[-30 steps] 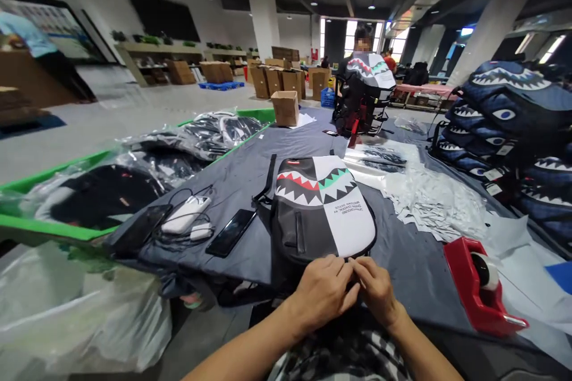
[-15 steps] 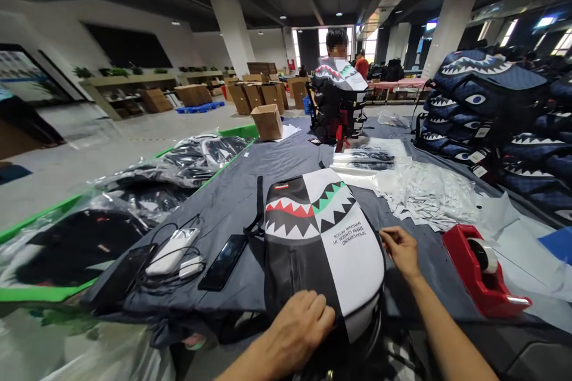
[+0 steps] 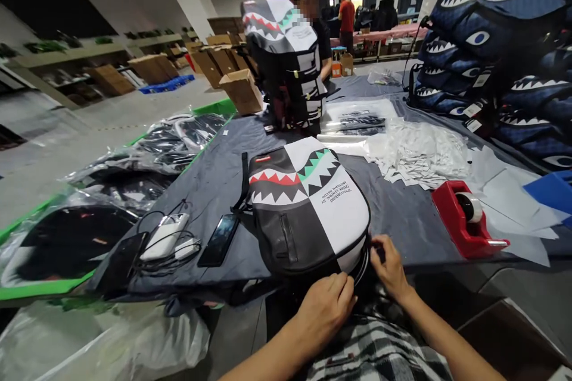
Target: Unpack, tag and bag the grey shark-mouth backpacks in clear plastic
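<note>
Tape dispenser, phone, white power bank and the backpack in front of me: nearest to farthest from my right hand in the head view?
From your right hand:
1. backpack, beside it on the left
2. tape dispenser, to the right
3. phone, left of the backpack
4. white power bank, farther left, among cables

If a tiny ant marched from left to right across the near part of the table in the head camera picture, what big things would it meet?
White device with cables, black phone, shark-mouth backpack, right hand, red tape dispenser, blue thing at the edge.
</note>
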Available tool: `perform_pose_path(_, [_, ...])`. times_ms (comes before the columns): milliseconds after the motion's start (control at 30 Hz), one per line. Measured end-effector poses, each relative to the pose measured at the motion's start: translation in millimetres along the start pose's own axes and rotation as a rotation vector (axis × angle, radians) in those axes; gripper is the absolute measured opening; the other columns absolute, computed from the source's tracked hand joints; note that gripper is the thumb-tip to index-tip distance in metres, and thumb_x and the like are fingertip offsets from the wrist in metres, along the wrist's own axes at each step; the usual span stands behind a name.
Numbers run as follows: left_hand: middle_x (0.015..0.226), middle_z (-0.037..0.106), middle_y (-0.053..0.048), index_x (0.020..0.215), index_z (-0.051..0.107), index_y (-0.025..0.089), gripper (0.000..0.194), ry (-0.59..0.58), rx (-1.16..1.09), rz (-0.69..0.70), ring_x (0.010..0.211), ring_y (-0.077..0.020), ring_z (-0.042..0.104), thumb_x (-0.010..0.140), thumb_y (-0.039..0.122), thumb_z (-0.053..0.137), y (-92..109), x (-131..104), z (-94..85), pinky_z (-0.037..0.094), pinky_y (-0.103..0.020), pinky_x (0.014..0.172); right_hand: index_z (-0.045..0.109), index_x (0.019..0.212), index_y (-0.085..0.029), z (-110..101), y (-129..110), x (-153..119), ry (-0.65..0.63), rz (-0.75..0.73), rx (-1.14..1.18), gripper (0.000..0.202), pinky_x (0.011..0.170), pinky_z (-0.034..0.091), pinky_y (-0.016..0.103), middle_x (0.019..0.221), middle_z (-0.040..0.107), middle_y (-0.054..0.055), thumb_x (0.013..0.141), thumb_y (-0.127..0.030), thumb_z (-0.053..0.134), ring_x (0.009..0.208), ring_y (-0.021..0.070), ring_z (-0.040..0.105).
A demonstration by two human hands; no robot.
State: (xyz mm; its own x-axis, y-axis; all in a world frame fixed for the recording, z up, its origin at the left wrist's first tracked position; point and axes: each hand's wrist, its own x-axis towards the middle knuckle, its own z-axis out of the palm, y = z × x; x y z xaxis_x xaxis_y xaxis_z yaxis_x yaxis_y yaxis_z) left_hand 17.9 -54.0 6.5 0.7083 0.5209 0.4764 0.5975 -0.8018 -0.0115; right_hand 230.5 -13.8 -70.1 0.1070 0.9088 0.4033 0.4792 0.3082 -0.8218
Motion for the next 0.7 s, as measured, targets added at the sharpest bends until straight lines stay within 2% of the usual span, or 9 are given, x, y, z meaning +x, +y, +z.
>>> perform_pose_path(67, [0.075, 0.063, -0.004, 0.089, 0.059, 0.015, 0.019, -0.163, 0.011, -0.069, 0.062, -0.0167, 0.063, 0.099, 0.016, 0.043, 9.9, 13.3, 12.2, 0.046, -0.027, 0.050, 0.053, 0.119, -0.022, 1.0, -2.8, -28.4, -0.048, -0.060, -0.072, 0.035, 0.078, 0.055, 0.034, 0.101, 0.063, 0.007, 0.084, -0.021, 0.052, 0.089, 0.0213, 0.063])
perform_pose_path(167, [0.072, 0.065, -0.003, 0.083, 0.060, 0.016, 0.020, -0.415, 0.017, -0.178, 0.059, -0.0178, 0.065, 0.099, 0.018, 0.049, 14.6, 45.9, 16.6, 0.044, -0.028, 0.048, 0.045, 0.128, -0.020, 7.5, 0.4, -34.3, -0.037, -0.121, -0.144, 0.051, 0.082, 0.056, 0.037, 0.110, 0.061, 0.011, 0.078, -0.015, 0.050, 0.098, 0.0244, 0.064])
perform_pose_path(267, [0.084, 0.071, -0.007, 0.090, 0.063, 0.015, 0.019, -0.596, -0.015, -0.334, 0.072, -0.0214, 0.072, 0.101, 0.023, 0.050, 15.4, 70.3, 7.0, 0.049, -0.028, 0.056, 0.045, 0.125, -0.019, 9.9, 8.9, -27.6, -0.037, -0.190, -0.221, 0.044, 0.077, 0.056, 0.037, 0.105, 0.062, 0.011, 0.080, -0.014, 0.045, 0.093, 0.0258, 0.065])
perform_pose_path(367, [0.095, 0.072, -0.007, 0.099, 0.062, 0.015, 0.016, -0.692, -0.093, -0.410, 0.085, -0.0237, 0.073, 0.099, 0.030, 0.056, 16.4, 73.7, -2.3, 0.051, -0.029, 0.065, 0.048, 0.118, -0.020, 9.3, 15.9, -34.3, -0.138, -0.231, -0.305, 0.036, 0.074, 0.054, 0.037, 0.104, 0.063, 0.012, 0.083, -0.018, 0.046, 0.091, 0.0274, 0.064])
perform_pose_path(433, [0.098, 0.072, -0.007, 0.103, 0.060, 0.016, 0.015, -0.724, -0.137, -0.420, 0.088, -0.0234, 0.072, 0.099, 0.029, 0.055, 16.4, 70.0, -4.0, 0.049, -0.028, 0.067, 0.051, 0.114, -0.020, 9.7, 16.9, -42.2, -0.204, -0.217, -0.363, 0.032, 0.071, 0.052, 0.035, 0.104, 0.063, 0.011, 0.082, -0.018, 0.047, 0.088, 0.0266, 0.063])
perform_pose_path(533, [0.097, 0.072, -0.007, 0.101, 0.060, 0.017, 0.014, -0.713, -0.194, -0.454, 0.086, -0.0218, 0.071, 0.101, 0.026, 0.050, 13.5, 67.9, -3.4, 0.044, -0.027, 0.066, 0.053, 0.099, -0.021, 9.6, 13.0, -42.8, -0.222, -0.182, -0.432, 0.022, 0.063, 0.046, 0.029, 0.090, 0.061, 0.006, 0.081, -0.011, 0.046, 0.075, 0.0215, 0.060])
perform_pose_path(633, [0.084, 0.070, -0.003, 0.088, 0.060, 0.018, 0.015, -0.626, -0.307, -0.525, 0.076, -0.0178, 0.066, 0.099, 0.026, 0.054, 5.3, 73.6, -6.2, 0.036, -0.026, 0.063, 0.054, 0.089, -0.022, 2.7, 7.8, -26.3, -0.175, -0.181, -0.480, 0.020, 0.059, 0.039, 0.025, 0.082, 0.059, 0.003, 0.085, -0.006, 0.042, 0.068, 0.0166, 0.058])
perform_pose_path(700, [0.074, 0.065, 0.000, 0.079, 0.058, 0.018, 0.019, -0.532, -0.408, -0.562, 0.067, -0.0144, 0.060, 0.097, 0.024, 0.056, -3.1, 80.4, -11.1, 0.032, -0.025, 0.060, 0.056, 0.085, -0.021, -4.9, 5.5, -14.8, -0.157, -0.228, -0.497, 0.021, 0.056, 0.036, 0.024, 0.080, 0.059, 0.002, 0.091, -0.008, 0.041, 0.064, 0.0142, 0.057])
